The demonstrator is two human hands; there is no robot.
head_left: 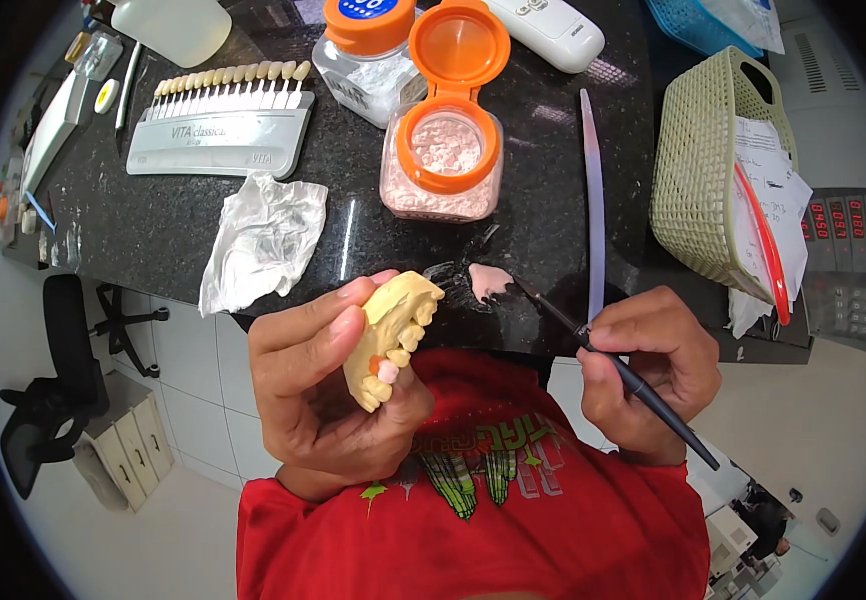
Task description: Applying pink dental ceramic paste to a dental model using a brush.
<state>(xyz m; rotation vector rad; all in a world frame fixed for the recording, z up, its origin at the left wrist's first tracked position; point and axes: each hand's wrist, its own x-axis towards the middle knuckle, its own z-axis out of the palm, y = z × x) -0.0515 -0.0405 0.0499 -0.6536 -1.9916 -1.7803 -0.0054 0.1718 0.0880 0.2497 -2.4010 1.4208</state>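
Observation:
My left hand [318,385] grips a yellow plaster dental model [393,330] near the counter's front edge, its row of teeth turned to the right. One tooth on it is whitish pink [387,371], with an orange-red patch beside it. Between the thumb and fingers of my right hand [653,365] is a thin black brush [643,389]. The brush's dark tip points up and left, at the edge of a small pink paste patch [491,282] on the black counter. Whether the tip touches the paste I cannot tell.
Behind the paste stands an open orange-lidded jar [440,195] of pink powder, next to another orange-lidded jar [363,75]. A tooth shade guide [218,135] and crumpled tissue [263,240] lie left. A pale purple strip [594,200] and a woven basket [698,160] are right.

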